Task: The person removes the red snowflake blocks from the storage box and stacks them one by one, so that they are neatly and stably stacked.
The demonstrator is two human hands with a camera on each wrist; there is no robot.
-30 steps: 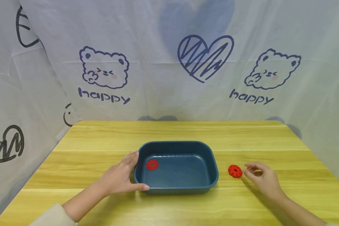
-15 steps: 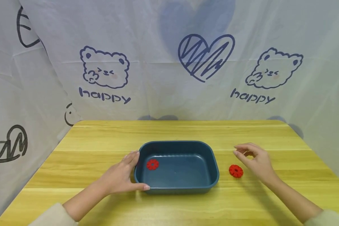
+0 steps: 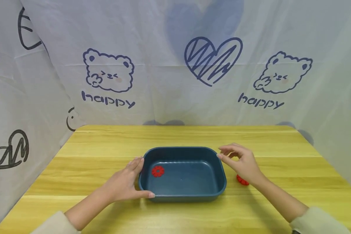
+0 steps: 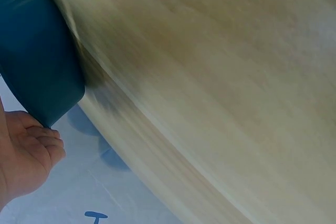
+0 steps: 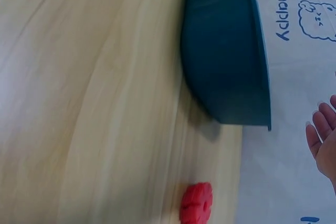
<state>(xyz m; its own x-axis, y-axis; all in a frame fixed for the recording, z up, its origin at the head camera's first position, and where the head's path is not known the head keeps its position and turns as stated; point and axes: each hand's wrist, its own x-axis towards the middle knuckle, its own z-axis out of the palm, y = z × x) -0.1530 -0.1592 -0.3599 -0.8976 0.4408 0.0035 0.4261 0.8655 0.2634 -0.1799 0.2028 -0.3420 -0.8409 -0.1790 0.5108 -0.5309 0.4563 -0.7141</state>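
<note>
A dark blue-green plastic basin (image 3: pixel 181 196) stands on the wooden table. My left hand (image 3: pixel 121 182) rests on its left end, fingers along the left rim and thumb on the front rim. Inside, a red notched disc (image 3: pixel 158 171) with a hole lies flat on the left. My right hand (image 3: pixel 242 162) is at the back right rim, thumb and forefinger bent towards each other; I see nothing between them. Whether it touches the rim I cannot tell. Under that wrist, partly hidden, a second red notched piece (image 3: pixel 242 180) lies on the table; it looks thick in the right wrist view.
The table (image 3: pixel 105 139) has light wood grain and extends around the basin. Behind it hangs a white cloth (image 3: pixel 163 84) printed with bears, a heart and the word "happy". More cloth hangs at the left and right sides.
My right hand has lifted away from the red piece on the table and moved left and back to the basin's right rim. The left hand, basin and both red pieces have stayed put.
</note>
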